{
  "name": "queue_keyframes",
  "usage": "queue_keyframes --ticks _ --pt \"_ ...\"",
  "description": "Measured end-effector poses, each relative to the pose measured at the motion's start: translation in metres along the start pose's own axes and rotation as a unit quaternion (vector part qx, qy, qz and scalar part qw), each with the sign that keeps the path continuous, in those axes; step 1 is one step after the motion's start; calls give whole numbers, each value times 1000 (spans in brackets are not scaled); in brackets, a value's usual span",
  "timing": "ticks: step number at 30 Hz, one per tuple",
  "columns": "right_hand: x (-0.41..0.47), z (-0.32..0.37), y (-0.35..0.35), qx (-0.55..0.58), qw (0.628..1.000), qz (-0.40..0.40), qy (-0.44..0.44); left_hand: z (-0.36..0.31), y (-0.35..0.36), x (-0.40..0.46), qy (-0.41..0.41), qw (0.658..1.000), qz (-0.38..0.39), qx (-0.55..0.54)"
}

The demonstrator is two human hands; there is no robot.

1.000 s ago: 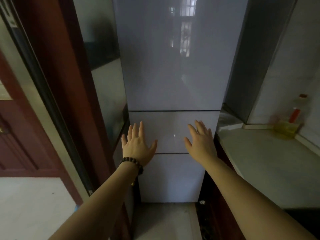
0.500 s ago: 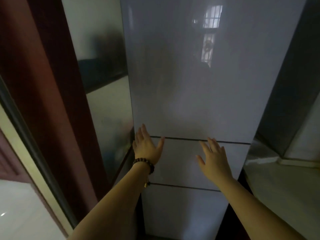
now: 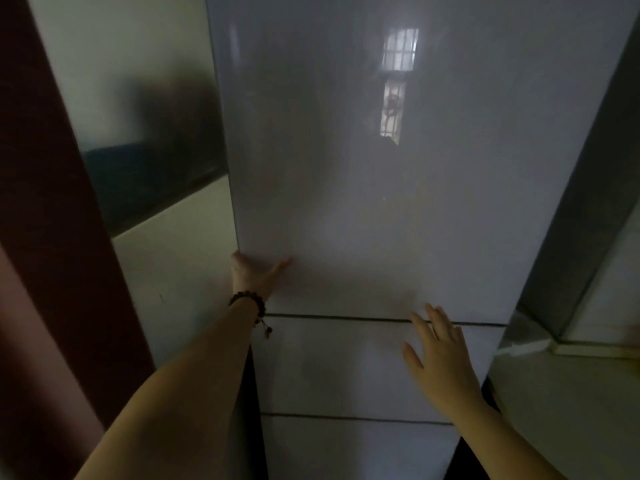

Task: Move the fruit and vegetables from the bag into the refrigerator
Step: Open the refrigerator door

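Your left hand (image 3: 254, 277) is gripping the left edge of the tall glossy grey refrigerator (image 3: 398, 202); your right hand (image 3: 438, 358) is hovering spread before it; the pale stone counter (image 3: 571, 410) is lying at the right.

- refrigerator (image 3: 381, 202) in front of both hands: pale grey-white glossy doors, thin dark seams between them
- bead bracelet (image 3: 247, 301) on left wrist: dark brown-black
- door frame (image 3: 52, 202) left of left hand (image 3: 254, 275): dark red-brown
- countertop (image 3: 571, 393) right of right hand (image 3: 440, 362): whitish-grey
- wall panel beside left hand: off-white, dark band above
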State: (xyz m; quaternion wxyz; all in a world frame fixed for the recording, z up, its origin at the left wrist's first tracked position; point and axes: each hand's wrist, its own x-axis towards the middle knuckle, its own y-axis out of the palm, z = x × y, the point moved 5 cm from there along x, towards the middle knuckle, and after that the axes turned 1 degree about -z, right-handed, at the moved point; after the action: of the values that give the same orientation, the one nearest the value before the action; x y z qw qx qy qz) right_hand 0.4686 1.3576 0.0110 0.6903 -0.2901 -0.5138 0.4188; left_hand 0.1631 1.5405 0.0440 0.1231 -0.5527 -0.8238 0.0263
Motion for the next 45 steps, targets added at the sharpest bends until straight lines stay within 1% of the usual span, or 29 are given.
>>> queue_keyframes --ticks 2,5,7,11,15,17,19,22,25,27,29,34,37,39,43,45 --pt "-1 3 2 -3 1000 13 9 2 -2 0 9 1000 -7 21" --pt "-3 11 1 6 999 21 24 -1 -3 -2 11 1000 7 23" --pt "-7 17 -4 8 1000 6 23 -2 -6 -6 11 1000 9 23" --pt "-13 25 -17 12 999 -14 43 -3 -17 -26 24 999 -27 38" --pt "-31 38 -36 12 998 -31 50 6 -28 -33 16 998 -3 59" --pt "-40 41 -45 5 998 -37 54 18 -31 -30 23 996 -10 87" --pt "-54 44 -57 0 997 -52 62 14 -41 -49 42 996 -10 83" --pt "-78 47 -73 -5 996 -60 73 7 -54 -90 50 997 13 56" --pt "-103 49 -87 -26 995 -56 72 3 -69 -133 49 992 31 109" --pt "-119 49 -99 -26 995 -55 74 -3 -80 -163 68 987 47 139" --pt "-133 50 -111 -30 996 -49 73 -12 -91 -197 91 980 45 172" --pt "-185 50 -143 -35 997 -38 65 -40 -106 -304 155 967 62 190" --pt "-227 39 -162 -50 996 -19 64 -48 -99 -367 197 952 64 226" --pt "-257 30 -177 -50 996 -23 64 -56 -87 -407 224 943 67 237" --pt "-321 6 -211 -68 993 -10 96 -76 -60 -492 253 934 109 228" --pt "-343 -6 -228 -67 991 -19 113 -84 -44 -525 259 927 125 240"
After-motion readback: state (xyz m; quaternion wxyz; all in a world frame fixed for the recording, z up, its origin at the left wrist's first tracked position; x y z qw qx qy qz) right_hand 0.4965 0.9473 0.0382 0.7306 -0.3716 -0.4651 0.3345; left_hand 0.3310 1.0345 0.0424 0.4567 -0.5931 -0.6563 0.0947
